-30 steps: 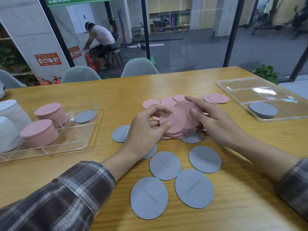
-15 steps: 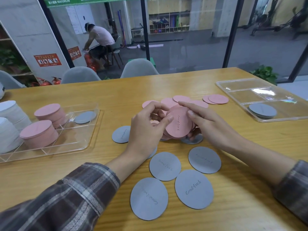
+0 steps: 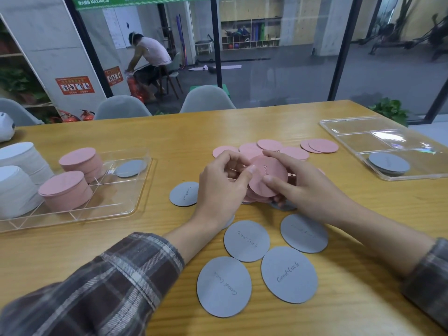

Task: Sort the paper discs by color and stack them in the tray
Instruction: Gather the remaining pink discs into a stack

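Observation:
Both hands hold a small stack of pink discs tilted up at the table's middle. My left hand grips its left edge with curled fingers and thumb. My right hand holds its right side, thumb on the face. More pink discs lie loose on the table behind. Several grey discs lie in front of the hands. The clear tray at the left holds two tall pink stacks and one grey disc.
A second clear tray at the right holds a few grey discs. White stacks stand at the far left edge. Grey chairs line the table's far side, with a glass wall behind.
The hands have gathered the pink discs and lifted them off the table into a tilted stack, raised a little higher than before.

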`<act>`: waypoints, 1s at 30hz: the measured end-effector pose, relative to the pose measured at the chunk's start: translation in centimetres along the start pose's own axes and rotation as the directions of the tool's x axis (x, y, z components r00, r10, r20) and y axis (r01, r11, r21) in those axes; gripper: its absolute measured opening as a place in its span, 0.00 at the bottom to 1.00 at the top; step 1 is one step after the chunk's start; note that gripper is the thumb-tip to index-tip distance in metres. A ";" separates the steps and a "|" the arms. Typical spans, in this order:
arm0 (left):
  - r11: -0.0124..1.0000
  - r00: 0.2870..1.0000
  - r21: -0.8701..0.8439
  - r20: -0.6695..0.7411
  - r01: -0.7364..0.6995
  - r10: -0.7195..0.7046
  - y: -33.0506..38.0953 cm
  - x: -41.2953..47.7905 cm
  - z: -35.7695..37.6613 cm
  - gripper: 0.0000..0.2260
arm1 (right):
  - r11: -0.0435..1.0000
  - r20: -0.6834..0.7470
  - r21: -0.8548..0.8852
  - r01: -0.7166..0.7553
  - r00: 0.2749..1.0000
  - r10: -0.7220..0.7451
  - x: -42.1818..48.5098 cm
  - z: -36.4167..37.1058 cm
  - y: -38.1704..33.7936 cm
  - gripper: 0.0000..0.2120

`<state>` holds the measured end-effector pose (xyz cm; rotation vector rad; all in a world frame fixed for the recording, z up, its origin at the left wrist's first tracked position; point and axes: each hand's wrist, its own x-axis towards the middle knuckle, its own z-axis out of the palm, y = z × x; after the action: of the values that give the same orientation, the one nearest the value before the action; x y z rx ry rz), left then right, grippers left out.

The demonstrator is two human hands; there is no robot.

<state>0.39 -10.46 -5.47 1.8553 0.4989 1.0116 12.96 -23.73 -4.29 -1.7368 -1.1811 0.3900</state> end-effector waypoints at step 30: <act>0.972 0.990 0.200 0.080 -0.127 0.113 -0.2 0.1 -0.8 0.14 | 0.898 0.097 -0.424 0.120 0.991 -0.087 0.7 -0.8 1.0 0.25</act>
<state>-0.26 -9.90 -5.39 2.1179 0.4685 1.0032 14.40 -23.65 -4.59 -2.0348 -1.4922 0.1330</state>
